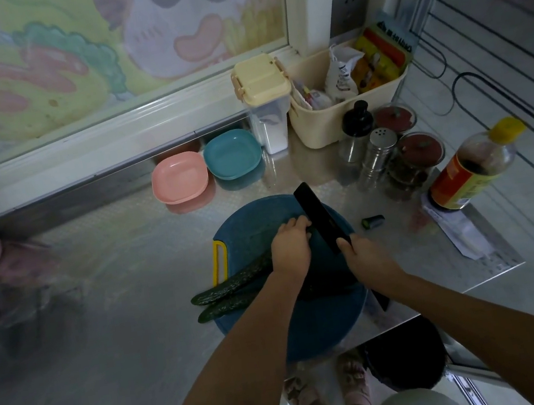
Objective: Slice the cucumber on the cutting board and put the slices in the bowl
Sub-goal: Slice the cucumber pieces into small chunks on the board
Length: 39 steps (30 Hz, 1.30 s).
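A round blue cutting board (322, 326) with a yellow handle lies on the steel counter. Two long dark cucumber pieces (233, 285) lie side by side on it, their ends hanging over the board's left edge. My left hand (291, 245) presses down on the cucumber's right end. My right hand (358, 253) grips the handle of a black knife (317, 215), whose blade stands just right of my left fingers. A cut-off cucumber end (373, 222) lies on the counter right of the board. A pink bowl (180, 182) and a teal bowl (233, 157) sit behind the board.
Behind and right of the board stand a shaker (378, 158), a black-capped bottle (355, 130), two lidded jars (417, 162), an oil bottle (472, 168), a cream basket of packets (346, 90) and a lidded container (264, 102). The counter edge runs close by my right arm.
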Each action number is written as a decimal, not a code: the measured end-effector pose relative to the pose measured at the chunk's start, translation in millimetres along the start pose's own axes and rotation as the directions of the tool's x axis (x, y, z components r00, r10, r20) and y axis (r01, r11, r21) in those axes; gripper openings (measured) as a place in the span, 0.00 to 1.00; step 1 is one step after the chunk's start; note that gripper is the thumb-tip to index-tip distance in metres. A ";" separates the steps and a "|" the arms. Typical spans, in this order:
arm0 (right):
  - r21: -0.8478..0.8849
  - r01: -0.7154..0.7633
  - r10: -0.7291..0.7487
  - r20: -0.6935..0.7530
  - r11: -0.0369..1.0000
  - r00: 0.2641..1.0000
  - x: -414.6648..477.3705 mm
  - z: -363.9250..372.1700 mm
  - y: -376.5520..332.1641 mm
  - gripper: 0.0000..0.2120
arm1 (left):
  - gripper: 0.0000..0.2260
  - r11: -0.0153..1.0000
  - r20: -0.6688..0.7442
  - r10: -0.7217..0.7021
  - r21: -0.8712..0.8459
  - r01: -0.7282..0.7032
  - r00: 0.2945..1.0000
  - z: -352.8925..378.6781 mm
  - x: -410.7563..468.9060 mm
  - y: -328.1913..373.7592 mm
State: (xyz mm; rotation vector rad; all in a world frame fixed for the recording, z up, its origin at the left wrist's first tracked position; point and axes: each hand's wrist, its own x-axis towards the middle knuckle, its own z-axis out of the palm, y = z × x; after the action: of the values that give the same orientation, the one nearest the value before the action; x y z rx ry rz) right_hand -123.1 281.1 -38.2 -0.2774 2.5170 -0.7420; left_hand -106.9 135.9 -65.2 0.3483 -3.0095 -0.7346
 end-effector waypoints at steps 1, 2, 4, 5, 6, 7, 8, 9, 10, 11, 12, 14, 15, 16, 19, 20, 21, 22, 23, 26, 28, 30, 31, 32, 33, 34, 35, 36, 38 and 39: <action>0.001 0.002 -0.002 -0.001 1.000 1.000 -0.2 0.7 -0.2 0.15 | 0.10 1.000 -0.002 0.000 -0.001 0.000 1.000 0.2 -0.1 -0.2; 0.005 0.004 -0.004 -0.002 1.000 1.000 -0.1 1.3 -0.3 0.15 | 0.10 1.000 -0.004 0.000 -0.003 0.000 1.000 0.3 -0.3 -0.2; 0.005 0.006 -0.006 -0.003 1.000 1.000 0.4 1.7 -0.9 0.16 | 0.10 1.000 -0.008 0.000 -0.010 0.000 1.000 0.9 -0.4 -0.2; 0.002 0.006 -0.006 -0.002 1.000 1.000 1.1 1.5 -1.4 0.16 | 0.10 1.000 -0.007 -0.001 -0.013 0.001 1.000 1.1 0.0 -0.4; 0.003 0.007 -0.007 -0.002 1.000 1.000 2.1 1.3 -1.7 0.16 | 0.10 1.000 -0.003 -0.002 -0.014 0.002 1.000 1.0 0.5 -0.7; 0.007 0.009 -0.009 -0.001 1.000 1.000 3.2 1.4 -1.5 0.16 | 0.10 1.000 0.003 -0.004 -0.012 0.004 1.000 0.9 1.0 -0.8; 0.012 0.013 -0.013 0.001 1.000 1.000 4.1 1.2 -1.3 0.16 | 0.10 1.000 0.006 -0.005 -0.009 0.005 1.000 1.0 1.5 -1.0; 0.016 0.017 -0.017 0.003 1.000 1.000 4.4 1.0 -1.1 0.15 | 0.10 1.000 0.008 -0.006 -0.008 0.006 1.000 1.3 1.6 -1.0; 0.017 0.020 -0.020 0.005 1.000 1.000 4.9 1.1 -0.9 0.15 | 0.10 1.000 0.008 -0.006 -0.008 0.006 1.000 1.5 1.6 -0.9; 0.013 0.024 -0.024 0.007 1.000 1.000 5.3 1.3 -1.2 0.15 | 0.10 1.000 0.008 -0.006 -0.008 0.006 1.000 1.6 1.4 -0.8; 0.004 0.031 -0.031 0.008 1.000 0.999 5.8 1.7 -2.1 0.15 | 0.10 1.000 0.008 -0.008 -0.009 0.008 1.000 1.4 1.6 -0.7; -0.022 0.045 -0.045 0.000 0.999 0.999 7.4 2.9 -4.5 0.15 | 0.10 1.000 0.006 -0.014 -0.016 0.014 1.000 1.1 2.3 -1.0; -0.033 0.054 -0.055 -0.008 0.998 0.998 8.6 3.7 -6.0 0.15 | 0.10 1.000 0.003 -0.014 -0.021 0.014 1.000 1.2 2.5 -0.9; -0.043 0.065 -0.065 -0.016 0.997 0.998 10.2 4.7 -7.1 0.15 | 0.10 1.000 -0.003 -0.012 -0.025 0.012 1.000 1.1 2.4 -0.6; -0.075 0.065 -0.068 -0.034 0.995 0.997 13.7 9.7 -6.8 0.16 | 0.10 0.999 -0.024 -0.006 -0.037 0.005 1.000 2.3 1.3 -0.2; -0.079 0.060 -0.063 -0.037 0.995 0.997 14.1 10.9 -6.1 0.15 | 0.10 0.999 -0.028 -0.002 -0.039 0.001 1.000 2.8 0.8 -0.6; -0.074 0.053 -0.056 -0.038 0.996 0.998 13.9 11.3 -5.6 0.15 | 0.10 0.999 -0.030 0.005 -0.040 -0.006 1.000 2.9 0.2 -1.2; -0.065 0.050 -0.052 -0.040 0.997 0.998 13.9 11.5 -5.2 0.14 | 0.10 0.999 -0.029 0.012 -0.044 -0.013 1.000 2.5 0.1 -1.8; -0.060 0.049 -0.052 -0.043 0.997 0.998 13.8 12.0 -5.1 0.13 | 0.10 0.999 -0.022 0.016 -0.047 -0.018 1.000 1.6 0.4 -2.6; -0.058 0.054 -0.058 -0.070 0.997 0.996 12.4 14.4 -4.9 0.12 | 0.11 0.998 -0.011 0.018 -0.055 -0.018 1.000 -1.0 1.7 -4.1; -0.045 0.045 -0.049 -0.078 0.998 0.996 11.2 16.7 -3.3 0.15 | 0.10 0.998 -0.007 0.013 -0.066 -0.014 1.000 -1.4 2.0 -3.8; -0.031 0.027 -0.029 -0.066 0.999 0.997 9.5 18.5 -2.0 0.18 | 0.10 0.997 -0.002 0.006 -0.075 -0.006 1.000 -1.9 1.6 -3.0; -0.028 0.019 -0.021 -0.062 0.999 0.998 8.0 18.4 -2.1 0.18 | 0.10 0.997 -0.001 0.003 -0.079 -0.003 1.000 -2.0 1.4 -2.9; -0.024 0.007 -0.008 -0.060 1.000 0.998 6.5 17.9 -2.4 0.19 | 0.10 0.997 0.000 0.002 -0.082 -0.002 1.000 -2.1 1.4 -3.3; -0.021 -0.003 0.002 -0.061 1.000 0.998 5.2 17.3 -2.8 0.18 | 0.10 0.996 0.002 0.002 -0.084 -0.002 1.000 -2.4 1.6 -3.9; -0.023 -0.016 0.015 -0.061 1.000 0.998 3.9 17.1 -3.0 0.18 | 0.11 0.996 0.006 0.004 -0.085 -0.004 1.000 -2.8 1.6 -5.0; -0.034 -0.024 0.021 -0.063 0.999 0.998 2.7 17.2 -3.3 0.18 | 0.11 0.996 0.011 0.009 -0.088 -0.008 1.000 -3.2 1.4 -6.4; -0.045 -0.031 0.028 -0.063 0.999 0.998 1.4 17.8 -3.5 0.18 | 0.12 0.995 0.013 0.018 -0.094 -0.017 1.000 -3.5 1.1 -7.8; -0.040 -0.040 0.037 -0.067 0.998 0.997 -1.2 18.7 -3.2 0.19 | 0.12 0.994 0.011 0.032 -0.108 -0.031 0.999 -4.0 0.3 -9.3; -0.025 -0.045 0.043 -0.068 0.999 0.997 -1.9 19.1 -1.8 0.18 | 0.12 0.994 0.014 0.032 -0.108 -0.031 0.999 -4.3 0.1 -9.1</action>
State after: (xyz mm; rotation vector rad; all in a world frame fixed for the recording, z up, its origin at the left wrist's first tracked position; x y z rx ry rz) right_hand -111.5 271.5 -50.3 -0.2080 2.5898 -0.7124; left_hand -104.8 126.0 -65.5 0.2920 -2.9667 -0.8972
